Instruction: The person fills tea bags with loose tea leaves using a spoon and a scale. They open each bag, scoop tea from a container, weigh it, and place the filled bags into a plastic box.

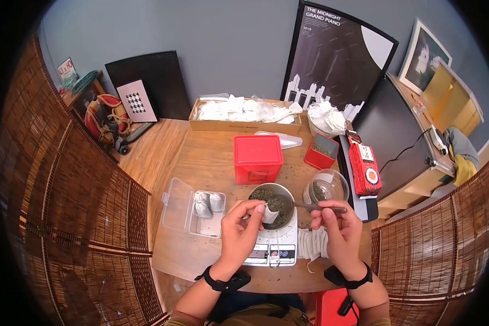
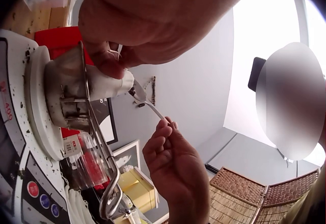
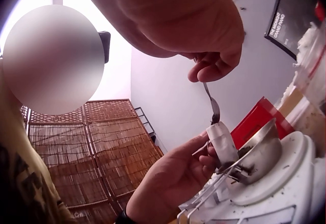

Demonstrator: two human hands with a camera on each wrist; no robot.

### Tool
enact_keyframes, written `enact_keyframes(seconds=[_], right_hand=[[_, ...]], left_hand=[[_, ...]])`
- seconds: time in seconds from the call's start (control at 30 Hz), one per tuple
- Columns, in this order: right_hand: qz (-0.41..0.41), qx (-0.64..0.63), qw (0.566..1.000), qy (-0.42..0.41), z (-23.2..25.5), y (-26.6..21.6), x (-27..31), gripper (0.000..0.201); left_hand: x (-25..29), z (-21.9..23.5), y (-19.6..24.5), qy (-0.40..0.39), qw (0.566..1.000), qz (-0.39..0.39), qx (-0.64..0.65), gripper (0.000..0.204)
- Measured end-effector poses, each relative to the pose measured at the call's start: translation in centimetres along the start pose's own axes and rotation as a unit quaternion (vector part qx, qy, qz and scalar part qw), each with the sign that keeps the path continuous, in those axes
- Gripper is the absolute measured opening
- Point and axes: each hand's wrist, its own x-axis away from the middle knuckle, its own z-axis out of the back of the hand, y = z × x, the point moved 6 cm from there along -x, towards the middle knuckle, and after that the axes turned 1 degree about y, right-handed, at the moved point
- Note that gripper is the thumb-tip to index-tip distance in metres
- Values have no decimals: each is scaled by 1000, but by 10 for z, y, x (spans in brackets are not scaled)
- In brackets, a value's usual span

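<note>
My left hand (image 1: 238, 232) pinches a small white tea bag (image 1: 270, 216) over a metal pan (image 1: 289, 198) of dried leaf. A spoon (image 2: 153, 108) is held by its handle in my right hand (image 1: 343, 232), level with the pan. The spoon's bowl sits right at the bag's open mouth, with some dark leaf on it in the left wrist view. In the right wrist view the bag (image 3: 222, 141) stands nearly upright, its lower end close to the pan's rim. Beneath the pan is a white kitchen scale (image 1: 286, 255) with a wire handle hanging over its front.
Left of the scale, an open clear box (image 1: 205, 232) holds filled bags (image 1: 202, 209). Several flat white bags (image 1: 311, 243) lie right of the scale. A red tin (image 1: 258, 157), a clear tub (image 1: 339, 187), a smaller tin (image 1: 321, 152) and a cardboard box (image 1: 244, 125) stand behind.
</note>
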Motion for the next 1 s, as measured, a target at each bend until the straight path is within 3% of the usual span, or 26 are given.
enact_keyframes(seconds=[0.27,0.37,0.43,0.47,0.53,0.7,0.77,0.8,0.87,1.0], right_hand=[[103,83,991,-17,-4,-17,11,19],[164,194,963,-84,-11,-16,10,17],[111,113,987,15,-1,-2,5,17],[110,113,987,18,-1,2,2,17],[99,193,976,-38,-9,13,-6,18],[121,256,957,-59,-9,35,-9,18],[24,159,987,-30,-2,55,-6,19],[24,159,987,-29,-1,59,-5,19],[-65,8,998,22,8,77,-3,21],[-102,-30,994,15,12,89,-3,23]], left_hand=[[0,0,-1,-3,1000,6,7,15],[2,1,0,-3,1000,2,2,13],[4,5,-2,10,1000,3,-23,13],[5,4,-2,7,1000,4,-24,13],[7,6,-2,13,1000,1,-27,13],[7,5,-2,17,999,-15,-25,15],[7,6,-2,17,999,-15,-28,15],[7,6,-4,15,999,-16,-29,15],[7,6,-4,13,999,-16,-30,15],[7,7,-4,15,999,-11,-34,16]])
